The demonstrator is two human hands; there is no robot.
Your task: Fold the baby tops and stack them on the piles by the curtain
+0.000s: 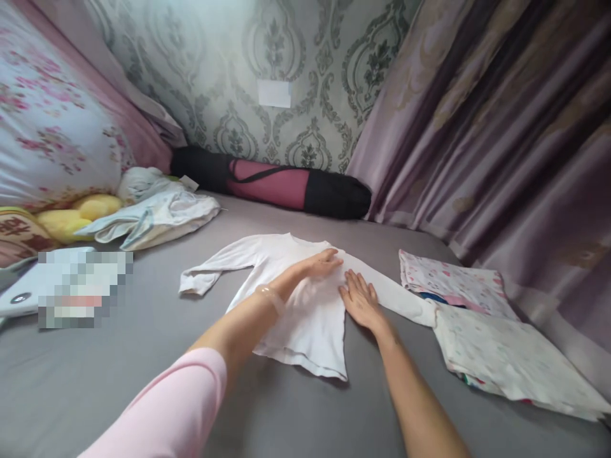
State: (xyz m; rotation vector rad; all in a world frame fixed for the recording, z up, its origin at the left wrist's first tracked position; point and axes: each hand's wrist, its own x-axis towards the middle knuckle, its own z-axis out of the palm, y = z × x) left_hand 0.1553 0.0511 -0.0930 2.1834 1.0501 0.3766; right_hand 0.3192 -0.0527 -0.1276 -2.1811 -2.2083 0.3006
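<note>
A white long-sleeved shirt [305, 331] lies spread on the grey bed sheet [296, 413], its neckline away from me. Its left-hand sleeve is bent near the cuff, while the other stretches out to the right. My left hand [325, 262] rests on the upper part of the shirt, near the right shoulder, with its fingers extended. Just beside it, my right hand [361, 300] lies flat along the shirt's right side, below the sleeve, fingers stretched out. Neither hand grips anything.
Folded patterned clothes [515, 356] lie at the right, touching the sleeve's cuff; a pink-printed folded cloth [453, 280] is behind. A long black and maroon bag [272, 184] lies along the wall. Crumpled clothes [162, 213], a yellow plush [76, 216] and a floral pillow [57, 108] are at the left.
</note>
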